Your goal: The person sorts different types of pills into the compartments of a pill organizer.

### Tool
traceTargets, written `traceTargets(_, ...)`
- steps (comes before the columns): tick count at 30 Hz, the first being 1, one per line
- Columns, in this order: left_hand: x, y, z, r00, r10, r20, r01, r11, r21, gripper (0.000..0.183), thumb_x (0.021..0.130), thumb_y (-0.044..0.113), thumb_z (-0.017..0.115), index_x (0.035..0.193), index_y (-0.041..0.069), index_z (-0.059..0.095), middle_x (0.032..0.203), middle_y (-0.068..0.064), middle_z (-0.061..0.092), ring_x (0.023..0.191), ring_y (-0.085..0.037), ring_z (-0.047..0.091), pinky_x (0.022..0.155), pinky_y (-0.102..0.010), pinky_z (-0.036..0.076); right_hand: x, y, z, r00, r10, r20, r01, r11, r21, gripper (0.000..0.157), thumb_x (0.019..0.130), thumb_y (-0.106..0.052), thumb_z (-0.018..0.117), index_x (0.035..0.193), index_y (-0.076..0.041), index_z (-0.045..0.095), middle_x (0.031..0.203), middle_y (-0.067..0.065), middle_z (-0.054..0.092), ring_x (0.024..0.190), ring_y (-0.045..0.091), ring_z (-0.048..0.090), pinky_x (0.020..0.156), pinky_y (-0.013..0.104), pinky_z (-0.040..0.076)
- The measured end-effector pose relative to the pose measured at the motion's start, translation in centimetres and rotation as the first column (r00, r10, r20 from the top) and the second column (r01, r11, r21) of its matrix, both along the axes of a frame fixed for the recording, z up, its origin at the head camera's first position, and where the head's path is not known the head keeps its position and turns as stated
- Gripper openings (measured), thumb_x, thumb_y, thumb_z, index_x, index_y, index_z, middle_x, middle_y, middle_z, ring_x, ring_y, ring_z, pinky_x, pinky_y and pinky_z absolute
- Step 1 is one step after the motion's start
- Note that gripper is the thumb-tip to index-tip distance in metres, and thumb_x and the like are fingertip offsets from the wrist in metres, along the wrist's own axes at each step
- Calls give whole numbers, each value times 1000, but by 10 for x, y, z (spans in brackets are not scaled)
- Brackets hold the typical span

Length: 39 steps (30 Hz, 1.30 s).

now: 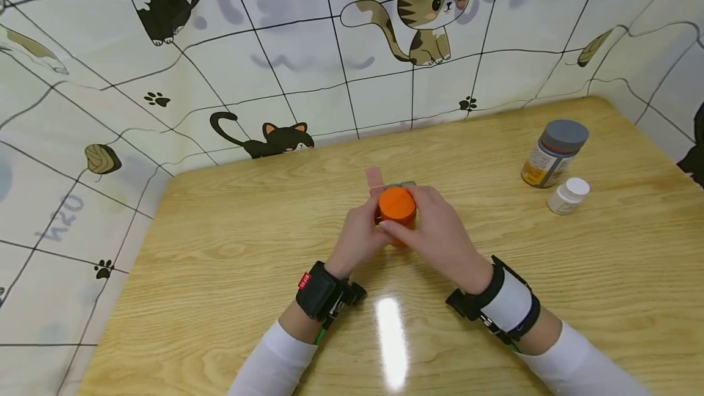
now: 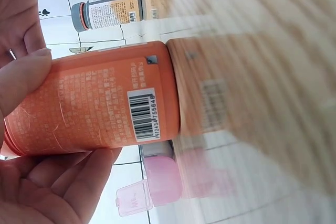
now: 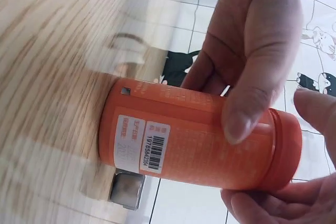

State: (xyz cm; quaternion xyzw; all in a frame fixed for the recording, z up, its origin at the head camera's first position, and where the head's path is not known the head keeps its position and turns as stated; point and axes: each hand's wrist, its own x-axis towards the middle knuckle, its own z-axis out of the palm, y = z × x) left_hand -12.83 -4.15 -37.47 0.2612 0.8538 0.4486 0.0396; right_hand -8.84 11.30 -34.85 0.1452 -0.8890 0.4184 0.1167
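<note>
An orange bottle [image 1: 397, 203] with an orange lid stands upright on the wooden table, both hands around its upper part. My left hand [image 1: 360, 234] grips its left side; the right wrist view shows that thumb laid across the printed body, near a white barcode label. My right hand [image 1: 442, 234] holds it from the right, around the lid, with the thumb across the front. Just behind the bottle and mostly hidden by it are a small pink case [image 2: 164, 179] with its see-through lid raised and a grey piece [image 3: 127, 188].
At the back right stand a grey-lidded bottle [image 1: 554, 153] with a yellow and white label and a small white bottle [image 1: 569, 195]. The wooden table [image 1: 236, 261] meets a cat-printed wall covering [image 1: 308, 78] at the back and sides.
</note>
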Motion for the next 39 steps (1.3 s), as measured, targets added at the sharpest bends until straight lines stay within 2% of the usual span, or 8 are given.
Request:
traceTargets(8, -1, 1, -1, 1000, 0, 11, 0, 1000, -14, 46, 75, 11, 74, 117, 8, 55, 105, -4, 63, 91, -10, 57, 79, -24, 47, -6, -4, -7, 997, -61, -46, 61, 998, -1, 50, 76, -26, 75, 111, 3, 52, 103, 17, 55, 87, 26, 52, 76, 44, 48)
traceTargets(13, -2, 0, 0, 999, -31, 15, 31, 999, 21, 47, 74, 14, 76, 116, 9, 56, 105, -2, 63, 93, -8, 55, 81, -25, 46, -19, 15, -8, 989, 146, -32, -148, 988, -42, 47, 77, -20, 74, 114, 1, 54, 109, 15, 57, 93, 24, 54, 79, 44, 48)
traceTargets(17, -2, 0, 0, 999, -43, 29, 43, 999, 14, 50, 75, 15, 76, 120, 10, 54, 107, -1, 62, 93, -8, 54, 82, -25, 46, -34, 34, -9, 914, 388, 114, -369, 916, -159, 53, 83, -15, 69, 128, -1, 47, 123, 14, 52, 105, 23, 50, 89, 47, 42)
traceTargets(20, -2, -1, 1, 998, -44, 33, 44, 999, 9, 52, 76, 16, 76, 122, 9, 53, 110, -2, 61, 96, -8, 54, 83, -25, 45, -37, 40, -7, 867, 456, 201, -420, 886, -195, 64, 84, -18, 68, 138, -1, 35, 134, 16, 42, 115, 24, 44, 95, 51, 36)
traceTargets(26, -2, -2, 2, 999, -41, -15, 41, 999, 12, 42, 79, 12, 71, 117, 7, 55, 105, -4, 63, 92, -10, 56, 80, -25, 47, -22, 15, 4, 987, 149, 62, -150, 989, 8, 82, 73, -36, 77, 130, 5, 35, 116, 21, 44, 99, 28, 44, 84, 48, 42)
traceTargets(30, -2, -2, 2, 999, -30, -34, 29, 999, -19, 40, 78, 11, 71, 115, 7, 55, 102, -6, 64, 87, -11, 57, 78, -24, 47, -13, -3, 0, 998, -22, -50, 27, 995, 97, 76, 71, -36, 79, 119, 8, 41, 105, 22, 45, 87, 29, 47, 75, 43, 47)
traceTargets(34, -2, -1, 2, 1000, -29, -5, 29, 999, -23, 42, 76, 11, 73, 114, 7, 56, 102, -5, 63, 88, -9, 56, 77, -23, 47, -11, -5, -5, 997, -42, -58, 43, 999, 21, 62, 71, -22, 80, 112, 6, 44, 105, 20, 48, 88, 28, 47, 77, 44, 46)
traceTargets(39, -2, -1, 1, 999, -47, 13, 47, 999, 6, 47, 76, 13, 75, 117, 7, 55, 106, -4, 62, 93, -9, 56, 81, -25, 47, -16, 9, -8, 997, 83, -8, -84, 993, -86, 51, 74, -15, 76, 114, 3, 49, 111, 17, 53, 98, 27, 50, 84, 48, 43)
